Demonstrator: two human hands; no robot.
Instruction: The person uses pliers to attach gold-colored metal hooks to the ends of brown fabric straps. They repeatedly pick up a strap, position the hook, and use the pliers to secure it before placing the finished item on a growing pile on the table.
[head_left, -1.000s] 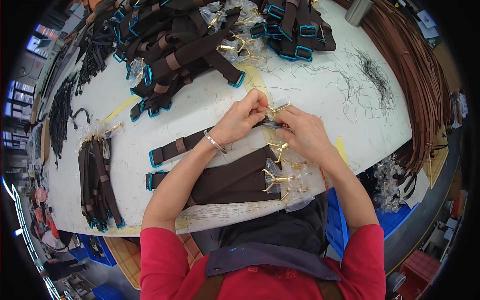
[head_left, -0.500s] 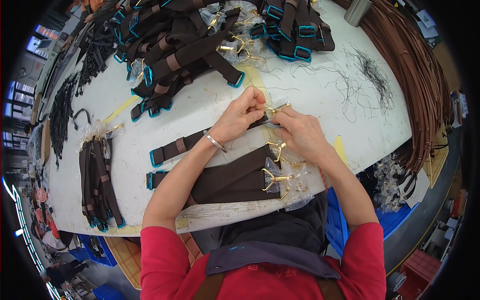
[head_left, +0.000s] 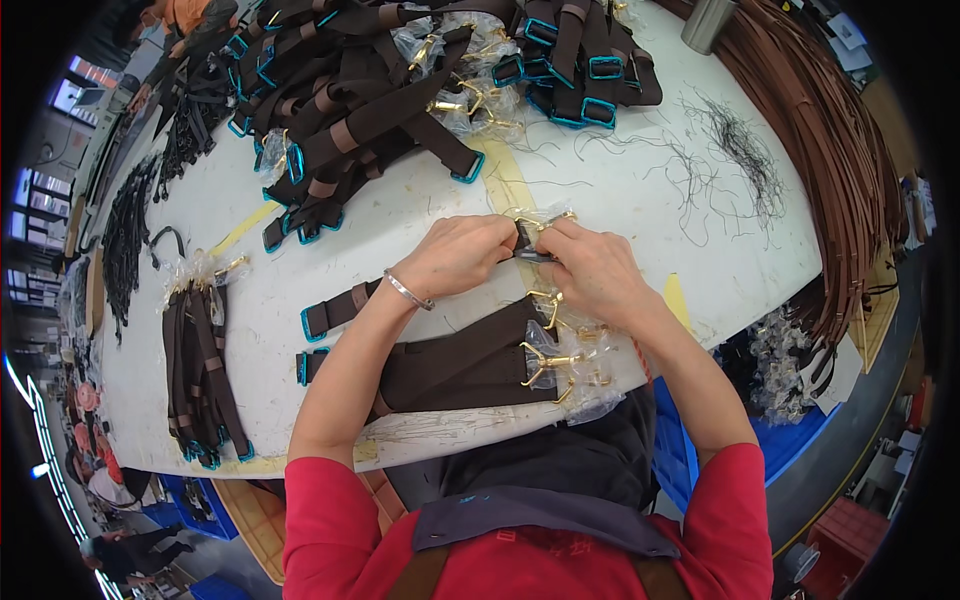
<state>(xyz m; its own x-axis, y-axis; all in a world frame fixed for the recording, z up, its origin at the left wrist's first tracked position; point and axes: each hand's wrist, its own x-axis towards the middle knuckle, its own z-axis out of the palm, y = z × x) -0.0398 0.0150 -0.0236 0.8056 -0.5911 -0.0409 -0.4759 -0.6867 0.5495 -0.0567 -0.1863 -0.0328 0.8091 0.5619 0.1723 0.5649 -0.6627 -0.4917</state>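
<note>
My left hand is closed, pinching the end of a dark brown webbing strap with a teal-blue buckle at its far-left end. The closed right hand meets it there, fingers at a gold metal clasp in clear plastic wrap. Below the fingertips pokes a slim dark grey object, its kind unclear; the right hand seems to hold it. My left forearm hides part of the strap. Just nearer lies a stack of similar straps, with wrapped gold clasps at their right ends.
A big pile of straps covers the far side. A bundle of straps lies at left. Loose black threads lie at right, beside long brown strips and a metal cylinder. Blue bins stand below the table's right edge.
My left hand has come down and its fingers have moved close to the right hand's at the strap end. The slim dark grey object now shows below the fingertips.
</note>
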